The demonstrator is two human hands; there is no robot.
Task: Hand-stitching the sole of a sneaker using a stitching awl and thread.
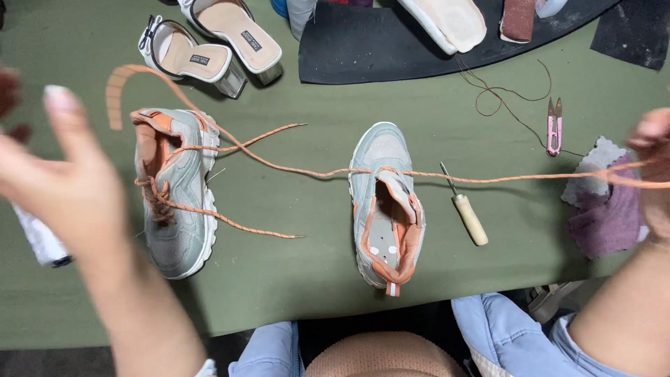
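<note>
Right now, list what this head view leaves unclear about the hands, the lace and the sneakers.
- Left hand: motion-blurred; whether it grips the orange lace cannot be told.
- Right hand: cut by the right edge and blurred; the lace reaches it, the grip is unclear.
- Right sneaker: which eyelets the lace passes is too small to see.
- Left sneaker: its inside is shadowed.

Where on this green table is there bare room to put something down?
Bare cloth lies along the table near edge, between the laced sneaker and the unlaced sneaker, under the orange lace. More right of the awl. Crowded: the far edge, around the heeled sandals and black mat.
</note>
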